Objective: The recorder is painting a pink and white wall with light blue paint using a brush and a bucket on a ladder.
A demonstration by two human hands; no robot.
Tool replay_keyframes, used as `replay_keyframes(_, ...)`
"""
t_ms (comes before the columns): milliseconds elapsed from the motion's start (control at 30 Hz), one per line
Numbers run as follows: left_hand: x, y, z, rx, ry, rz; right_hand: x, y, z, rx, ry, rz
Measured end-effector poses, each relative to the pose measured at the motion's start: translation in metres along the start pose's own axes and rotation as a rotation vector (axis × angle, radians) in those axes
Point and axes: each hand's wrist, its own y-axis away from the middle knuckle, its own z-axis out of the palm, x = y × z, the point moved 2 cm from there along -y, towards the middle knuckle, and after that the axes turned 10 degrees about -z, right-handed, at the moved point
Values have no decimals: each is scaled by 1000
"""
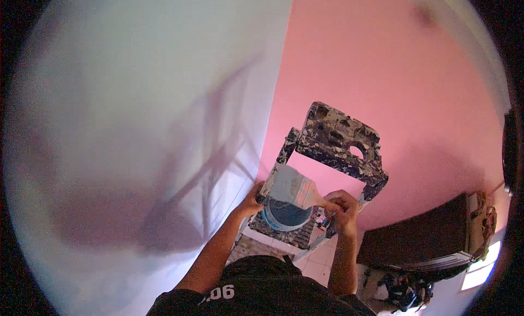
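Observation:
In my right hand point(344, 209) is the handle of a wide paintbrush point(292, 188), its fingers closed round it. The brush's broad head points left, above a blue paint bucket point(285, 227), and both head and handle are smeared with paint. The bucket stands on a step of a paint-spattered stepladder point(341, 144) in front of me. My left hand point(254, 200) is wrapped round the ladder's left side rail, just left of the bucket. Its fingertips are partly hidden behind the rail.
A pale wall point(136, 97) on the left meets a pink wall point(393, 87) at a corner behind the ladder. Brown-covered furniture point(415, 237) stands lower right, with a dark heap of things point(404, 291) beside it. Light tiles point(316, 261) show on the floor below.

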Motion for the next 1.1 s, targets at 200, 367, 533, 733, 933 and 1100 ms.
replay_keyframes(200,-4,25,-46,235,-339,243,-45,-59,39,28,-94,-486)
replay_keyframes(367,161,139,-119,546,-534,395,-51,-103,30,190,14,-588)
replay_keyframes(533,278,286,-199,1325,-969,607,-39,-128,39,144,-80,-532)
replay_keyframes(733,287,303,-254,1708,-1537,567,-14,-140,13,128,97,-752)
replay_keyframes(933,295,293,-249,1618,-1826,510,-9,-139,14,239,-23,-544)
replay_keyframes(1100,290,287,-253,1598,-1918,419,-15,-138,42,243,27,-572)
